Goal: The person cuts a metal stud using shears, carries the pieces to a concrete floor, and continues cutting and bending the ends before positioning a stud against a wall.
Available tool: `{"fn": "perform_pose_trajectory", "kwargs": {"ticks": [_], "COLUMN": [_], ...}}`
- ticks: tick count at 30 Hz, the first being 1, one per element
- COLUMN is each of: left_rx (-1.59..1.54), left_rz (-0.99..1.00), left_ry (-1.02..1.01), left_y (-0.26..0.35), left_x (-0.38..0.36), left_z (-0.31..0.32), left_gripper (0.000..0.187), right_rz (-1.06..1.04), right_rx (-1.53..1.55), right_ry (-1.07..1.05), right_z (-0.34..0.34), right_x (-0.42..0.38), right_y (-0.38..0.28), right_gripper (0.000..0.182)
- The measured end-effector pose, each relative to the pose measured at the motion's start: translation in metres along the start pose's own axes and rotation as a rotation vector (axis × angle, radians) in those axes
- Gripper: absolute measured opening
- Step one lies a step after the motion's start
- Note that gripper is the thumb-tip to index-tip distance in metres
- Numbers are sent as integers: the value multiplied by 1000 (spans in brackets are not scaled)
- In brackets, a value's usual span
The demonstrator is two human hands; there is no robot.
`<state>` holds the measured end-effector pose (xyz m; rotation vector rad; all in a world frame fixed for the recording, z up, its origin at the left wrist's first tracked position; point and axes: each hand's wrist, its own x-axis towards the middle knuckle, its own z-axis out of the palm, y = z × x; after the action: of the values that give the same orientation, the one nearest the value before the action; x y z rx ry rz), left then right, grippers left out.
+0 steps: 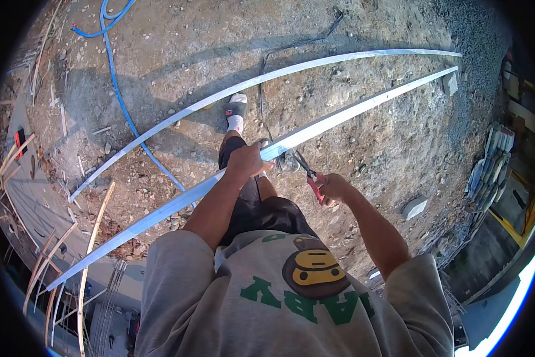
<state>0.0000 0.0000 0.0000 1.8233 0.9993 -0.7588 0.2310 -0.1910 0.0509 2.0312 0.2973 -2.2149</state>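
My left hand [247, 160] is closed around the middle of a long, shiny metal stud [330, 124], which slants across the view from lower left to upper right. In my right hand [335, 188] is a pair of tin snips [314, 181] with red handles and dark blades. The blade tips point up toward the stud, just below its edge and right of my left hand. A second long metal stud [261, 78] lies on the dirt beyond, looking curved through the lens. My slippered foot [236, 112] stands between the two studs; my other foot is largely hidden.
A blue hose [117, 89] and a dark cable [297, 44] run over the stony ground. Concrete blocks [414, 207] [451, 84] sit at right, one by the held stud's far end. Wooden strips [94, 238] lie at left, and stacked material [492, 157] stands at far right.
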Motion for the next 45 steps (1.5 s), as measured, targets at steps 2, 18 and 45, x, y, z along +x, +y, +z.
{"fn": "perform_pose_trajectory", "kwargs": {"ticks": [2,18,45], "left_rx": [6,-6,-52], "left_rz": [15,-2,-3], "left_ry": [19,7,77], "left_y": [8,6,0], "left_x": [-4,-2,-5], "left_z": [-10,2,7], "left_gripper": [66,57,33], "right_rz": [-79,-243,-5], "right_rx": [72,-230,331], "right_ry": [59,87,-128], "right_z": [0,-13,34], "right_x": [-5,16,9], "right_y": [-11,-66,-60], "right_gripper": [36,31,16]}}
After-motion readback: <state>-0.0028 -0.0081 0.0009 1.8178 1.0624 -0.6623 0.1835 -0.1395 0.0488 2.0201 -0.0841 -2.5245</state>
